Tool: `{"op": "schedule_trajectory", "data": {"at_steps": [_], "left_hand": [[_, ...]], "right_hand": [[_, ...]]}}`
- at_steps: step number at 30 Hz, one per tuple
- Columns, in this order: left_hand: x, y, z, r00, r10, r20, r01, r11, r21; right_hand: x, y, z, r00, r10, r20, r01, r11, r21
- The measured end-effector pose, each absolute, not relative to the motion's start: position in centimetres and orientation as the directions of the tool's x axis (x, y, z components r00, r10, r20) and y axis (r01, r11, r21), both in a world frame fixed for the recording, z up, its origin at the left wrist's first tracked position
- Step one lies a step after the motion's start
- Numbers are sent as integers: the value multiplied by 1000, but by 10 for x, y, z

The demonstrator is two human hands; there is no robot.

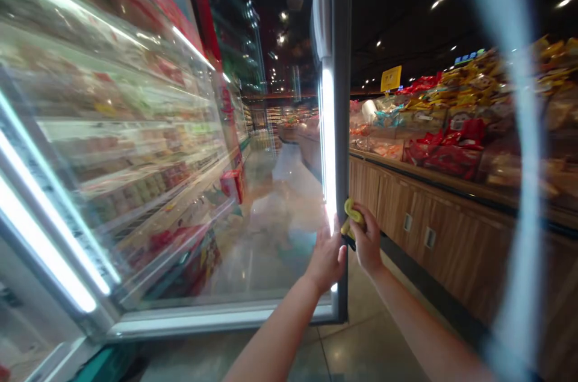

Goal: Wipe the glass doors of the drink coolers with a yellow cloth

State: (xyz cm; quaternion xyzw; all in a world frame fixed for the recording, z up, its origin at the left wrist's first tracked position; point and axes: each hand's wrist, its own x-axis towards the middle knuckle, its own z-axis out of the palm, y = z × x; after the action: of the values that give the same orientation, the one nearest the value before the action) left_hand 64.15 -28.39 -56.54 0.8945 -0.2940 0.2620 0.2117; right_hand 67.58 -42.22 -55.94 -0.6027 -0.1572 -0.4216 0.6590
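A glass door (280,237) of a display fridge stands swung out, with a lit strip (329,141) along its dark outer frame (342,99). My left hand (324,258) lies against the inner side of that frame, low on the lit strip, fingers stretched upward and thumb near the edge. On the outer side, my right hand (369,242) pinches a folded yellow cloth (351,216), which is against the door's edge. A small dark piece shows below the cloth; I cannot make out what it is. Both forearms reach in from the bottom of the view.
Blurred fridge shelves (149,159) with packed goods fill the left. To the right runs a wood-panelled counter (415,201) heaped with red packets (447,150) and yellow packets (478,78). A yellow sign (391,79) rises above it. Tiled floor (361,322) lies below.
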Motion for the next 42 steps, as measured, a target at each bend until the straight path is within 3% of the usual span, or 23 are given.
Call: {"op": "schedule_trajectory", "data": {"at_steps": [3,7,14,16,22,24,32,38,42], "left_hand": [[623,-288,-566,701,-398,592,-633,-728,262],[600,-289,-568,678,-418,604,-663,-703,257],[556,-288,-573,628,-414,659,-710,-651,269],[542,-287,-573,610,-421,671,-728,-632,266],[495,-274,-573,558,-461,690,-778,-580,241],[479,-270,-573,531,-461,711,-806,-533,256],[391,-255,-568,506,-389,770,-847,-395,356],[314,-238,-554,557,-345,755,-796,-481,367],[269,-229,-550,651,-264,712,-689,-600,407]], "right_hand": [[665,-424,-573,665,-393,635,698,27,-715],[655,-424,-551,659,-419,625,722,118,-682],[586,-413,-571,558,-426,712,740,-133,-659],[570,-413,-573,547,-437,714,746,-133,-653],[535,-410,-553,636,-512,578,734,170,-657],[512,-406,-556,652,-520,551,717,188,-671],[407,-397,-538,622,-405,670,735,9,-678],[337,-377,-554,563,-329,758,760,-154,-631],[298,-359,-529,440,-215,872,828,-279,-487]]}}
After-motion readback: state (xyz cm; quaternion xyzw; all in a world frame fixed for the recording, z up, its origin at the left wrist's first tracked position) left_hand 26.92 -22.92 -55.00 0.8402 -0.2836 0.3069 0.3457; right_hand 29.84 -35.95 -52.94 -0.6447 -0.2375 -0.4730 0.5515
